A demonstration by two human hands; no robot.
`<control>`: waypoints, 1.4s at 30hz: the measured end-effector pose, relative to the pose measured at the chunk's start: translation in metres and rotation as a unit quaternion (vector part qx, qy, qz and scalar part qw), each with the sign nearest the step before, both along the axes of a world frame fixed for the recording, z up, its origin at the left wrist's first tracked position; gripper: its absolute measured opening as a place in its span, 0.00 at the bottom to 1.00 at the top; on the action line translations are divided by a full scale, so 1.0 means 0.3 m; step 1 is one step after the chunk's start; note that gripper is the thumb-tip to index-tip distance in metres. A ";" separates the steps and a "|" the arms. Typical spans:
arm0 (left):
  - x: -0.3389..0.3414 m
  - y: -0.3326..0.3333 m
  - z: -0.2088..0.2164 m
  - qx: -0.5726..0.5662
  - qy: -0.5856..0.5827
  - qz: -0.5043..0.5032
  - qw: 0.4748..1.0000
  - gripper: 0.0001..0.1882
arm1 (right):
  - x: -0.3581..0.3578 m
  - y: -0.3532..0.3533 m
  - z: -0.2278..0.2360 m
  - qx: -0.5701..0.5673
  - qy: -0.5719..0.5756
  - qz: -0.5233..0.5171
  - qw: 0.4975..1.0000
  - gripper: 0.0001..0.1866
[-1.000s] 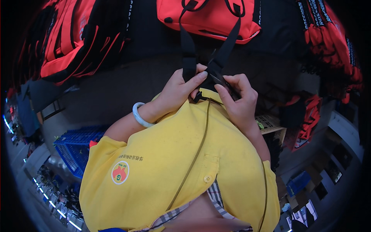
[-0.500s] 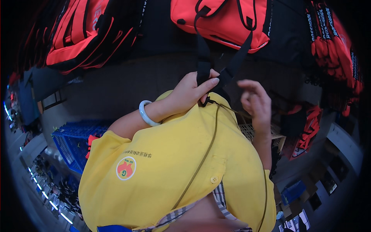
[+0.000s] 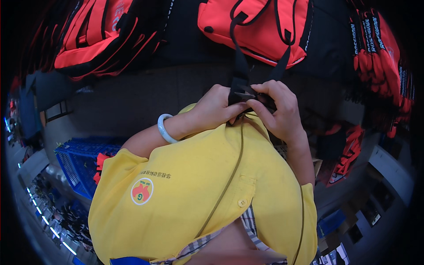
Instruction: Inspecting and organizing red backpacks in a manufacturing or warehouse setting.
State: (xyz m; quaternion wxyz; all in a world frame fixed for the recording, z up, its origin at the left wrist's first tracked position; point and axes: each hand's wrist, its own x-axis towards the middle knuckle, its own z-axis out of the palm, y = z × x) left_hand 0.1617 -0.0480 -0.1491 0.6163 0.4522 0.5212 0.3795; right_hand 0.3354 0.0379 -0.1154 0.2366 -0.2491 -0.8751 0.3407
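Note:
A red backpack (image 3: pixel 256 31) with black trim lies ahead of me. Two black webbing straps (image 3: pixel 240 66) run from it toward my body. My left hand (image 3: pixel 214 106), with a pale bangle on its wrist, is closed around the straps' near part. Close against it, my right hand (image 3: pixel 282 106) pinches the black strap with thumb and fingers. A small greyish pointed piece (image 3: pixel 248 93) shows between the hands; its kind is unclear. A thin olive cord (image 3: pixel 229 176) hangs down my yellow shirt to the hands, its end hidden there.
The backpack rests on a dark table (image 3: pixel 327 57). Red and black backpacks (image 3: pixel 88 44) are stacked at its left, and red and black pieces (image 3: pixel 380 57) hang or lie at the right. A blue plastic crate (image 3: pixel 75 163) stands low at left. More red pieces (image 3: pixel 346 154) sit at lower right.
My right hand has moved left from beside the straps and now grips them next to my left hand. The straps' near ends have drawn closer together between the hands.

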 end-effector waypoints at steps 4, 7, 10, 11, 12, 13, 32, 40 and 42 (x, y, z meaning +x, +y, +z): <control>-0.009 -0.015 -0.033 0.076 0.033 -0.016 0.996 0.06 | -0.013 0.009 0.005 0.014 -0.009 0.038 0.999 0.11; -0.020 -0.016 -0.025 0.103 0.074 -0.020 0.992 0.05 | -0.016 0.010 0.007 0.030 -0.013 0.051 0.998 0.12; -0.028 -0.021 -0.021 0.114 0.069 -0.043 0.990 0.05 | -0.012 0.013 0.011 0.030 -0.012 0.065 0.997 0.12; -0.031 -0.023 -0.022 0.115 0.070 -0.043 0.990 0.05 | -0.013 0.014 0.015 0.030 -0.012 0.065 0.997 0.12; -0.031 -0.028 -0.024 0.126 0.076 -0.041 0.988 0.05 | -0.012 0.013 0.020 0.037 -0.018 0.071 0.997 0.13; -0.027 -0.029 -0.024 0.138 0.081 -0.040 0.986 0.06 | -0.008 0.012 0.024 0.045 -0.024 0.077 0.996 0.13; -0.045 -0.048 -0.008 0.137 0.042 -0.027 0.989 0.06 | -0.010 -0.010 0.058 0.029 -0.001 0.051 0.998 0.14; -0.041 -0.052 0.007 0.114 0.020 -0.030 0.993 0.08 | -0.021 0.004 0.056 0.072 -0.016 0.078 0.994 0.13; -0.039 -0.055 0.011 0.101 0.013 -0.026 0.994 0.09 | -0.018 0.005 0.054 0.070 -0.011 0.079 0.994 0.13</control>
